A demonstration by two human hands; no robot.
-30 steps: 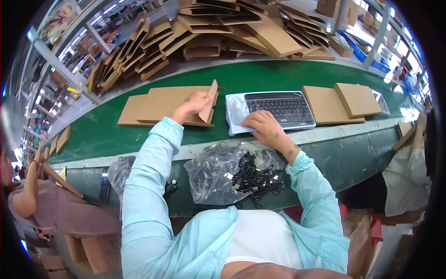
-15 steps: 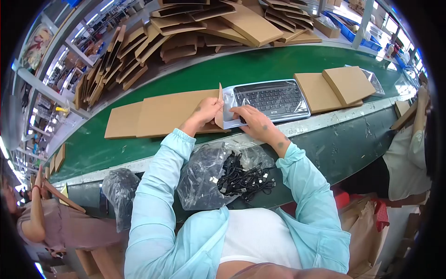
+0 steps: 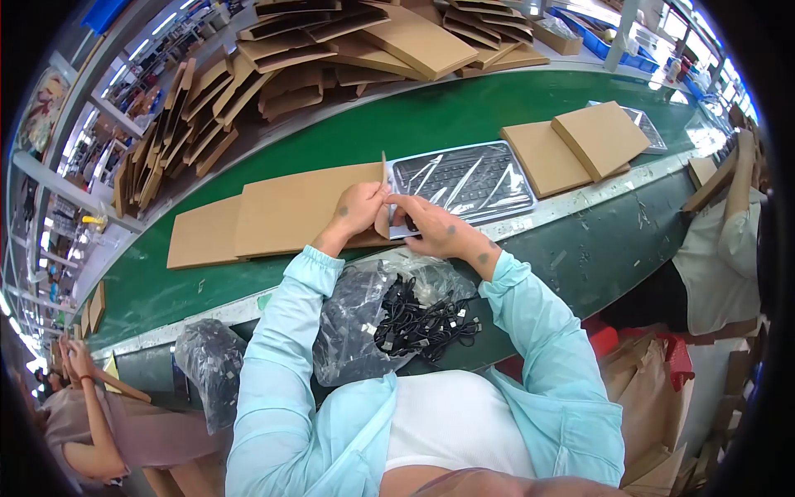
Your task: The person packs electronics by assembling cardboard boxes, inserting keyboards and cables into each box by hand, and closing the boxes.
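Head view: left hand [image 3: 359, 209] and right hand [image 3: 439, 230] together at the cardboard flap [image 3: 384, 172]
Left hand pinches the upright cardboard flap of the box [image 3: 310, 205]; right hand, fingers bent and forearm angled inward, meets it, grip not determinable; film-wrapped keyboard [image 3: 464, 180] lies on the green tabletop [image 3: 464, 108] at the flap end.

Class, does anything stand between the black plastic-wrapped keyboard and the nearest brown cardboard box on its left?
Yes: the upright flap of the box stands beside the keyboard, with left hand and right hand at it.
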